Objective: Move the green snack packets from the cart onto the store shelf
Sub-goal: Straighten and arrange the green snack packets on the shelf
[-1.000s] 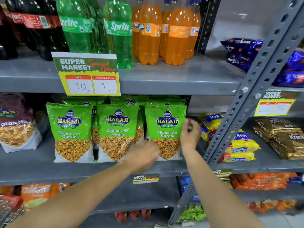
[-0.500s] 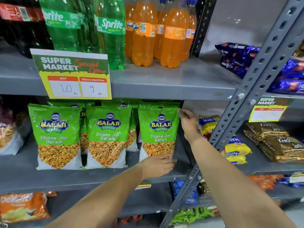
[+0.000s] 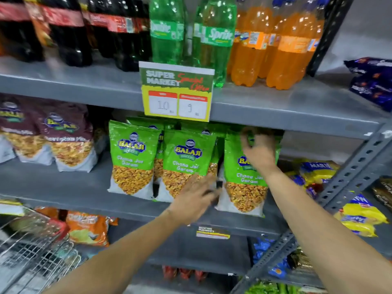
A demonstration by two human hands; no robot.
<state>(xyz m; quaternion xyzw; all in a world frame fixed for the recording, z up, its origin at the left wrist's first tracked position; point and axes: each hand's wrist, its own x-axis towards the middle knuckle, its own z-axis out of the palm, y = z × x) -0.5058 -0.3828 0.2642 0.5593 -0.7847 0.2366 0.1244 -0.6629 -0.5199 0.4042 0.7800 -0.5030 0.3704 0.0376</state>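
Since the earlier frame the right hand point(image 3: 259, 152) had risen, fingers spread, to the top of the rightmost green plastic snack packet point(image 3: 244, 177) on the grey metal shelf point(image 3: 63, 187), while the open left hand point(image 3: 194, 197) steadied its base; restocking looked nearly done.

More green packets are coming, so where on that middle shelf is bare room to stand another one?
Bare grey shelf lies in front of the maroon Balaji packets, left of the leftmost green Chana Jor Garam packet. Right of the rightmost green packet it is crowded: yellow biscuit packs and both hands work there.
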